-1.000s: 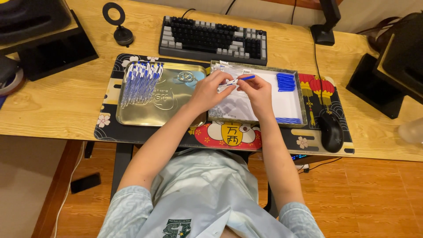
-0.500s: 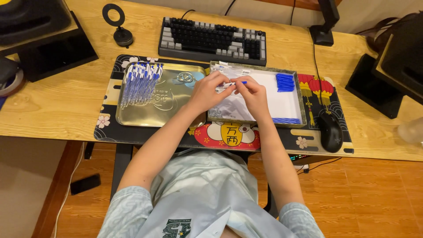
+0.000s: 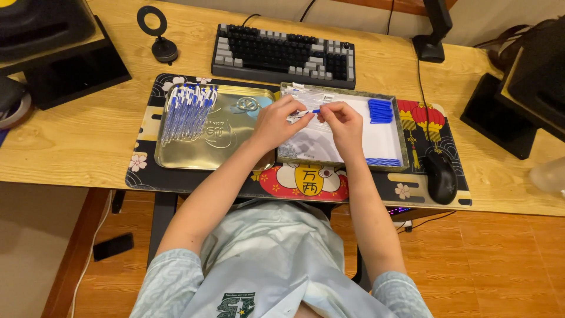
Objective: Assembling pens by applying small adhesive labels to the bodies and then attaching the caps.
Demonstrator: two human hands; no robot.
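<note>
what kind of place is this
Likely a home computer desk used for small packing work: a keyboard and mouse sit on the wooden desk, with two trays of blue pens.

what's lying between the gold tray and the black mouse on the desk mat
In the head view, a white tray sits between the gold tray and the mouse, with both hands over it.

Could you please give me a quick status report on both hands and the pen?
Left hand and right hand both pinching a blue pen above the white tray. Loose blue pens beside, apart. Nothing in the way.
</note>
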